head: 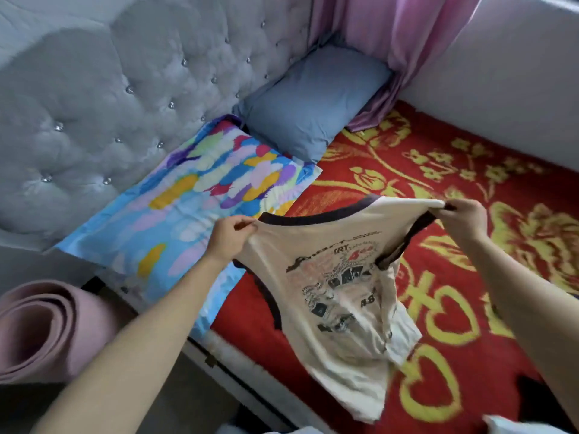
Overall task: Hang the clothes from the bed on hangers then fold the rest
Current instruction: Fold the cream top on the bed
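Tank top (338, 277) held above the bed (488, 170), stretched between both hands. Left hand (230, 236) pinches one shoulder strap, right hand (463, 220) pinches the other. The shoulder line runs side to side and the body hangs from it toward the person, hem bunched low over the bed. No hanger in view, so folding looks likelier.

Only bit I can actually read is "GRT" in the black print on the cream tank top (332, 286). Everything else in that print is too blurry to make out.
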`<state>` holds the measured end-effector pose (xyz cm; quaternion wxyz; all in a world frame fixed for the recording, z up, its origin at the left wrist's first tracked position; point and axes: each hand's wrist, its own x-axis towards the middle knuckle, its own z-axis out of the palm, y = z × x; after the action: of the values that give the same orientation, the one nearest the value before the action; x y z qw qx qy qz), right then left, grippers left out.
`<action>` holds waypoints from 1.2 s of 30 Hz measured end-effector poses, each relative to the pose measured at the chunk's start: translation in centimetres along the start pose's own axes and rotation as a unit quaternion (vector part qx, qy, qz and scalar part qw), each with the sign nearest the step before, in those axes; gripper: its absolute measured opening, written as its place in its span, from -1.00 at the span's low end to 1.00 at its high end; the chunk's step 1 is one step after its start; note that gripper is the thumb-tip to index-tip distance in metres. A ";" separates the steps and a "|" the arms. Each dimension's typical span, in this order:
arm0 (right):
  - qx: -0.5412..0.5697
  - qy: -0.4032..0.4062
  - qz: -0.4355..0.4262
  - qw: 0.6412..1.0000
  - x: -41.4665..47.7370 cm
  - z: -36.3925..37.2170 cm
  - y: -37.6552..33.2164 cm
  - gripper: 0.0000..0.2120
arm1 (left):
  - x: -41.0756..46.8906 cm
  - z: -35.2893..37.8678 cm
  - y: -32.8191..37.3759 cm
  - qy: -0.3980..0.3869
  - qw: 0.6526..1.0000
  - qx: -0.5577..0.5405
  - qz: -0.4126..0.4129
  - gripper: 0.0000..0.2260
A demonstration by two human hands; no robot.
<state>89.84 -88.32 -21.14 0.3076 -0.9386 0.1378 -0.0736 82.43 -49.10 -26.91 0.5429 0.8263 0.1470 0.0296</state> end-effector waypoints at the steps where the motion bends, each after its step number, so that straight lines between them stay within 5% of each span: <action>1: 0.020 0.015 -0.007 1.000 -0.6 -2.1 -0.2 -0.87 | 0.4 -0.9 1.8 -0.006 0.999 0.000 0.034 -0.87; 9: 0.177 0.069 0.011 0.982 -4.5 -12.3 -0.9 -0.86 | 1.2 -4.9 13.9 -0.039 0.981 0.002 0.190 -0.90; 19: 0.408 0.083 -0.018 0.909 -9.7 -18.2 -3.9 -0.84 | -0.8 -8.1 22.5 0.012 0.950 -0.082 0.301 -0.81; 36: 0.437 0.181 -0.126 0.872 -18.5 -22.8 -7.2 -0.62 | -5.7 -13.8 26.2 0.014 0.884 -0.077 0.461 -0.82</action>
<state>68.65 -89.85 0.40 0.6445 -0.6877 0.0258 -0.3331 79.59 -48.06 3.08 0.5273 0.7560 -0.2460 0.2997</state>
